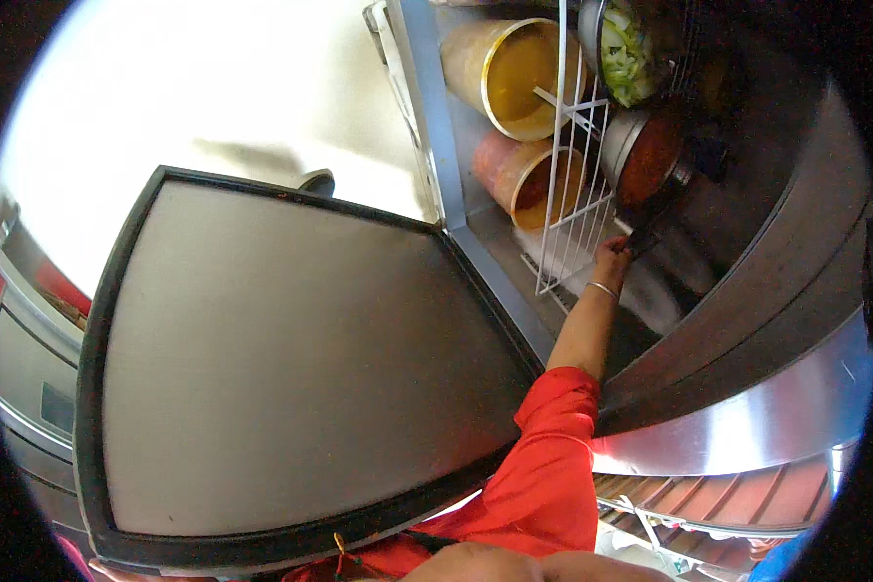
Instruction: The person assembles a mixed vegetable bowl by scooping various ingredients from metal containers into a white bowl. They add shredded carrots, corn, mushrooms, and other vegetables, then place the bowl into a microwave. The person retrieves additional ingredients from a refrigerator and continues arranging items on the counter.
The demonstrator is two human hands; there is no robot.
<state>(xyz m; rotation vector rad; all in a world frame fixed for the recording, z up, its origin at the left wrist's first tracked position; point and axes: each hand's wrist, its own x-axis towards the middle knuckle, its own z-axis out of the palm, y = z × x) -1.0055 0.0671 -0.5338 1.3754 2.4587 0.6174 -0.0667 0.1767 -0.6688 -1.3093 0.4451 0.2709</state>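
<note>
My right hand (612, 256) reaches into an open refrigerator, arm stretched out in a red sleeve with a bangle on the wrist. Its fingers are closed around the end of a dark handle (642, 233), which runs up to a steel pan (642, 160) with reddish-brown food inside. A white wire rack (577, 213) stands just left of that hand. At the lower left rim, a sliver of my left hand (116, 574) shows by the bottom edge of the refrigerator door (301, 359); its fingers are mostly cut off.
Behind the rack lie a tub with yellow contents (522, 82) and a reddish tub (543, 184). A bowl of chopped green vegetables (627, 58) is above the pan. The wide open door fills the left. A curved steel panel (737, 417) borders the opening on the right.
</note>
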